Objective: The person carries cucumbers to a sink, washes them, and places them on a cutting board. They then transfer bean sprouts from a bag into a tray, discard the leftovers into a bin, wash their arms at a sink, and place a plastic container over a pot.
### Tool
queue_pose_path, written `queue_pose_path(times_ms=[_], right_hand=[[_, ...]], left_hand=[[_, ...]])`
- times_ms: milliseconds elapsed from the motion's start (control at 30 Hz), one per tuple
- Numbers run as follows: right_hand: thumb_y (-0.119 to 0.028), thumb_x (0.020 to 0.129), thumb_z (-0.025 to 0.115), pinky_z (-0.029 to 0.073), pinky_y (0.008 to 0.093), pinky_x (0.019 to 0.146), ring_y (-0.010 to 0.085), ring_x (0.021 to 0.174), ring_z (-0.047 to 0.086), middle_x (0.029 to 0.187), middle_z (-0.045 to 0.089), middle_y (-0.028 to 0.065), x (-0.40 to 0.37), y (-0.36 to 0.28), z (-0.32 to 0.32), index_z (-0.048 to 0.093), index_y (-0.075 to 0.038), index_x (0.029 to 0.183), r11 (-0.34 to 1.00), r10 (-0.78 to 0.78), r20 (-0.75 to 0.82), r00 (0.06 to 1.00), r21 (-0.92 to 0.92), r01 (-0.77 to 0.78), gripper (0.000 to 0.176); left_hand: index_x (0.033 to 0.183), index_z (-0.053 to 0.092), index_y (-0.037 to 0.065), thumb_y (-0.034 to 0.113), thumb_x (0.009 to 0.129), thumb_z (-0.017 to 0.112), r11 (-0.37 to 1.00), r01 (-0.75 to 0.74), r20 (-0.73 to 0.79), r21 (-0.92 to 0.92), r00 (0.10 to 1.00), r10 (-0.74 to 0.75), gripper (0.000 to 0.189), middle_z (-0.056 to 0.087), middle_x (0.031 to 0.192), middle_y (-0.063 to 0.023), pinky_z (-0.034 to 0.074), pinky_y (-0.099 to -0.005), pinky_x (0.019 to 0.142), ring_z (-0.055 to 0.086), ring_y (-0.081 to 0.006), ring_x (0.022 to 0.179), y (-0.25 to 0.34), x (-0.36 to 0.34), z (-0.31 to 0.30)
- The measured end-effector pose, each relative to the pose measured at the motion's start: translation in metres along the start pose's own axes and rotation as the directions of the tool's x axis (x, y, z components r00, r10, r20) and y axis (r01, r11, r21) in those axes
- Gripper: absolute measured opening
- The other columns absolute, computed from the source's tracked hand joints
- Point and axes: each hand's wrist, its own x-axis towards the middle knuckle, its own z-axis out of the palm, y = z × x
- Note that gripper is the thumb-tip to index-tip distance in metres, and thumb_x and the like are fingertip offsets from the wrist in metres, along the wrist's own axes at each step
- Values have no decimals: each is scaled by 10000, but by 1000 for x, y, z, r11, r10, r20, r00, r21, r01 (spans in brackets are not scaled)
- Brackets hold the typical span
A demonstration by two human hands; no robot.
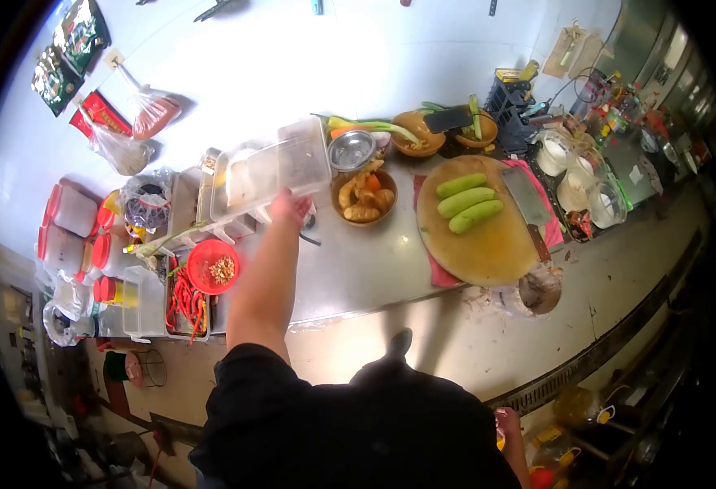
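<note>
My left hand (291,209) reaches over the counter and grips the near edge of a clear plastic lid (303,159), which lies over a translucent storage box. What the box holds is blurred by the plastic. To the right of this hand sits a bowl of ginger (361,213), with a steel bowl (351,151) behind it. Low at my right side, my right hand (506,425) is curled, and a bit of yellow shows at it. What it holds is mostly hidden by my dark clothing.
Several pale green, peeled gourds (468,202) lie on a round chopping board (439,244), beside a cleaver (529,196). Red chillies (184,303) fill a tray at left, under a red bowl (214,266). Red-lidded tubs (73,209) stand far left; seasoning containers (574,179) are at right.
</note>
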Motion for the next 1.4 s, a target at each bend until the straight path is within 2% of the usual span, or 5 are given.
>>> queue_pose_path(times_ms=[233,400,833,1100,1400], right_hand=[[-25,839,526,422,290,460,146,552,485,622,498,62,89,-41,-67,556,-43,820,991,113,64,991,66,-118,40],[-125,840,612,478,319,609,191,651,581,834,637,140,146,-127,-109,606,15,1047,451,-641,212,738,-674,585,251],[-78,864,585,488,306,780,187,876,600,1086,593,132,-3,-258,-268,415,-3,1288,574,-669,25,743,651,496,463],[-122,806,563,470,320,712,212,742,588,929,633,127,5,-130,-372,561,21,1069,334,-100,-492,865,802,495,299],[-113,824,540,486,319,689,203,774,608,840,612,75,100,-40,-544,587,-28,999,162,348,-603,717,793,588,200]], left_hand=[[1085,491,-50,163,878,420,958,-238,78,157,971,228,306,604,851,-173,536,-341,612,627,-255,727,-52,-125,40],[1092,496,-70,143,862,450,919,-295,290,261,932,217,317,637,843,-166,531,-325,621,641,-234,697,-117,-226,117],[1135,485,-36,193,922,438,693,-416,808,589,337,-484,317,646,918,-128,527,-290,607,639,-199,674,-388,-445,379],[1115,558,-16,337,918,534,292,-673,310,679,-98,-946,405,641,983,-109,507,-307,749,634,-183,809,-537,-505,491],[1099,597,-1,355,831,611,254,-867,398,430,-70,-915,445,647,995,-181,487,-353,812,631,-278,930,-720,-458,630]])
